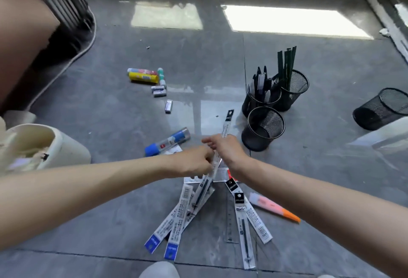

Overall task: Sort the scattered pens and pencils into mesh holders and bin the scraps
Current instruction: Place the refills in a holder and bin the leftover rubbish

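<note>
So both hands are on one pen refill packet point(227, 127) here. The left hand point(196, 163) has its fingers curled in and pinches the lower end, and the right hand point(227, 152) grips it just above, with a fingertip or two sticking out to the left. The packet's black header points away, toward the holders. My guess is that the two-handed grip is there to peel or tear the pack open, so the refill goes in a holder and the wrapper counts as scrap, but the hands cover the actual pinch points, so I can't tell if it's open yet. Right under the wrists, more refill packets point(176, 218) are fanned out on the grey floor point(110, 112), with an orange-tipped highlighter point(276, 208) just to the right of them. The empty mesh holder point(262, 130) sits just beyond the right hand, the closest drop spot. The pen holder point(261, 99) and pencil holder point(293, 90) stand right behind it, touching, which keeps the sorting in one cluster. Another mesh holder point(382, 107) lies tipped over, well off to the right. The cream bin point(68, 152) is out past the left forearm, already holding scraps. A blue glue stick point(167, 142) lies near the left hand, and erasers point(159, 91) sit further back.
</note>
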### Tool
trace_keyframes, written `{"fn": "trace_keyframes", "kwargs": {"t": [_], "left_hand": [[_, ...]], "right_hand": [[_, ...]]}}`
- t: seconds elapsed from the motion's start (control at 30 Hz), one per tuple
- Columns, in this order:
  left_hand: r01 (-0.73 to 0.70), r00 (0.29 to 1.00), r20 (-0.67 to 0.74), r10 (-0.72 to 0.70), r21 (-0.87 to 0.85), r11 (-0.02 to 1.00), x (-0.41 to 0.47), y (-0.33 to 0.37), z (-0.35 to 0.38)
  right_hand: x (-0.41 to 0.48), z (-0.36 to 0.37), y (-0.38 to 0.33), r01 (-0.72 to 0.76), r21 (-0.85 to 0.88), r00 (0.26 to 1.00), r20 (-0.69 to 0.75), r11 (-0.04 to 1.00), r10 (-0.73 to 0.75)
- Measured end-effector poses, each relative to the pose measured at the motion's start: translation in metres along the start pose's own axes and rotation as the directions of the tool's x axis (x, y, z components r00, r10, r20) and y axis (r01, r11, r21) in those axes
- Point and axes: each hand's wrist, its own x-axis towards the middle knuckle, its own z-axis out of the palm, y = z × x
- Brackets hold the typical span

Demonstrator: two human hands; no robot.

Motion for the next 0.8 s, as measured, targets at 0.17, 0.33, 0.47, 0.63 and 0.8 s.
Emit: {"fn": "trace_keyframes", "kwargs": {"t": [0.17,0.33,0.47,0.63,0.8], "left_hand": [[0.059,0.998,-0.023,-0.055,0.391,0.918,-0.002,-0.029,0.012],[0.07,0.996,-0.087,-0.031,0.484,0.872,0.011,-0.034,0.038],[0.054,0.99,-0.138,0.019,0.506,0.861,0.017,-0.032,0.053],[-0.042,0.991,-0.094,0.097,0.463,0.885,0.019,-0.024,0.062],[-0.155,0.985,0.068,0.158,-0.047,0.987,0.015,-0.011,0.068]], "right_hand": [[0.008,-0.01,0.019,-0.068,-0.364,0.995,-0.089,0.929,0.038],[-0.009,-0.047,0.036,0.054,-0.73,0.998,0.055,0.682,-0.021],[-0.038,-0.073,0.06,0.036,-0.807,0.99,0.107,0.59,0.086],[-0.048,-0.073,0.09,0.143,-0.757,0.987,0.156,0.638,-0.036],[-0.043,-0.064,0.076,0.091,-0.452,0.987,0.16,0.887,-0.02]]}}
